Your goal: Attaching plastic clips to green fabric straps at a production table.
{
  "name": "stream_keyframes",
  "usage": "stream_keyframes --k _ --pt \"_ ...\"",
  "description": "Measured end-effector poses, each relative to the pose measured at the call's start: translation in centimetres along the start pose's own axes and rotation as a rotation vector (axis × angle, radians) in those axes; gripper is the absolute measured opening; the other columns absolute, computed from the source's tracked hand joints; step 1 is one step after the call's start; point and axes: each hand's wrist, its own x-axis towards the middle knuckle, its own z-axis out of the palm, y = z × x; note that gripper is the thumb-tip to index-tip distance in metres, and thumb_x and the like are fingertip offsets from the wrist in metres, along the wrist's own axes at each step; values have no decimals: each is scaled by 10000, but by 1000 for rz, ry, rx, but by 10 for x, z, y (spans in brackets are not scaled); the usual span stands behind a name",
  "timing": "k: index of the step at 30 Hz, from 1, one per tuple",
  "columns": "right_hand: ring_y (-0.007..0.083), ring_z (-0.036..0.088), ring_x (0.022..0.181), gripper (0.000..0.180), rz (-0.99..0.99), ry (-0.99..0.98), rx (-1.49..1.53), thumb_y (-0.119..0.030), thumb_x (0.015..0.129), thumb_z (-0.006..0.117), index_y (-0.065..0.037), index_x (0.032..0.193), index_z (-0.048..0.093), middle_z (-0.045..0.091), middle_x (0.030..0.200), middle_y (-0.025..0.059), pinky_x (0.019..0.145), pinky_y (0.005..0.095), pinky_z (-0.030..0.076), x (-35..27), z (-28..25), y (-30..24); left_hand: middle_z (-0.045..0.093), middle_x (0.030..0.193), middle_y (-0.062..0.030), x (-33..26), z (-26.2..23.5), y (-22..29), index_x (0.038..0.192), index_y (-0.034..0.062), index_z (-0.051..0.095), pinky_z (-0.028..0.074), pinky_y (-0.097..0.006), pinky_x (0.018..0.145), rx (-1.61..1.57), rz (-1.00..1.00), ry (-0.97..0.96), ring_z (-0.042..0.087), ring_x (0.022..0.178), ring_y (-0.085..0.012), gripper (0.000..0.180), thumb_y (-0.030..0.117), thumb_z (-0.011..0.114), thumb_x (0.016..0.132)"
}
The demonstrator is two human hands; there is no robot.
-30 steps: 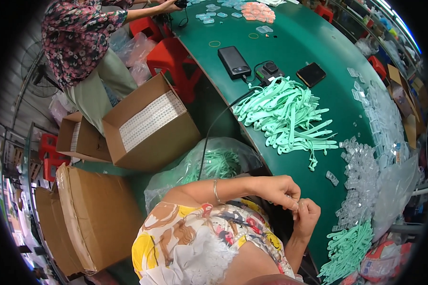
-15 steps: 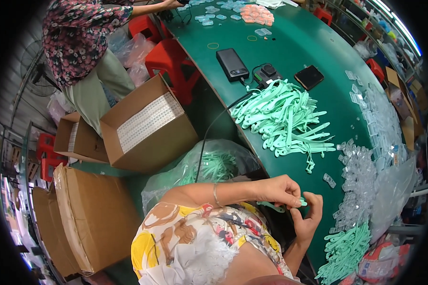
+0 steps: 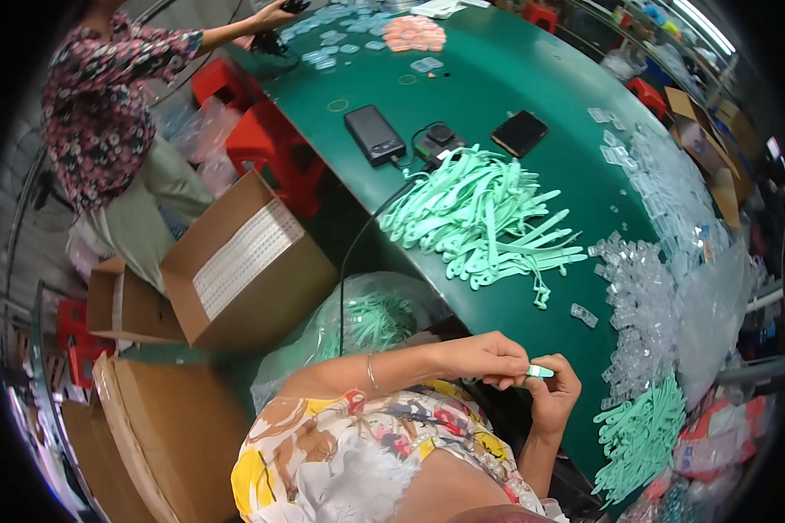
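Note:
My left hand (image 3: 484, 356), with a thin bracelet at the wrist, pinches a small mint-green strap (image 3: 542, 372) close to my body, by the table edge. Curled fingers and thumb of my right hand (image 3: 558, 399) meet the other side of the same strap. A pale band shows across it near my left fingertips; whether that is a separate clear piece I cannot make out. Most of the strap is hidden by my fingers. Beyond my hands, a heap of mint-green straps (image 3: 480, 213) lies on the green table (image 3: 532, 327).
Clear plastic pieces (image 3: 637, 322) and another strap pile (image 3: 641, 436) lie to the right. A power bank (image 3: 374, 135), small camera (image 3: 440, 144) and phone (image 3: 520, 133) sit farther back. Cardboard boxes (image 3: 253, 288) and a bag of straps (image 3: 371, 322) stand left. A co-worker (image 3: 122, 113) stands far left.
My head view has shifted, so the table appears farther left. My hands have turned the strap slightly, and its green tip now points out more plainly between them. The co-worker's arm has moved.

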Motion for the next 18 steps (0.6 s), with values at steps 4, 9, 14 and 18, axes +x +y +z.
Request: stream_keyframes --k 4,9,14,18 --pt "100 524 663 216 30 3 103 -50 696 704 25 859 585 543 746 38 571 208 399 -8 -2 -6 553 669 -13 2 2 -1 844 21 591 339 -174 455 -55 -37 -69 440 503 -46 290 293 499 885" --pt "117 540 638 226 8 97 -160 -27 622 714 27 805 593 583 729 55 580 224 424 -24 -17 -42 575 739 -19 -10 6 21 994 21 563 387 -206 515 131 -132 -185 478 580 -63 281 270 531 867" --pt "171 579 628 257 139 114 -506 3 575 699 21 811 596 597 713 107 575 266 444 -57 -44 -56 611 788 -85 -23 -20 37 1055 37 536 454 -305 601 729 -4 -301 581 660 -169 290 218 571 832" --pt "272 586 673 185 273 -36 -591 -53 661 661 6 824 595 604 756 119 606 312 449 -81 -53 -19 615 788 -128 -45 -54 -10 975 87 577 458 -358 589 1130 -193 -121 592 688 -314 218 176 595 776"
